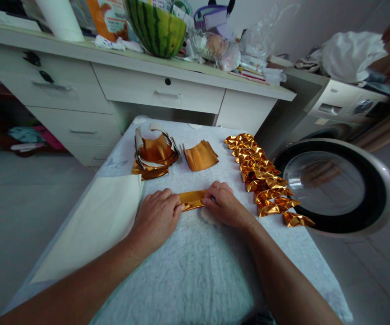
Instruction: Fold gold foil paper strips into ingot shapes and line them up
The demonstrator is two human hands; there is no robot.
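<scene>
Between my two hands a strip of gold foil paper (192,200), folded narrow, lies low over the cloth-covered table (181,262). My left hand (159,214) grips its left end, fingers curled and thumb pressed against it. On the other end, my right hand (227,205) is closed in a pinch. Just beyond them sits a small stack of curved gold foil sheets (201,155). Left of that stands a curled bundle of gold sheets (156,151) with pale backing. Folded gold foil pieces (260,169) run in overlapping rows to the right of my right hand.
A large cream paper sheet (96,221) covers the table's left side. Beyond the table, a white drawer desk (167,90) carries a cut watermelon (157,27) and plastic bags. At right, the open round door of a washing machine (337,185) reaches beside the table edge.
</scene>
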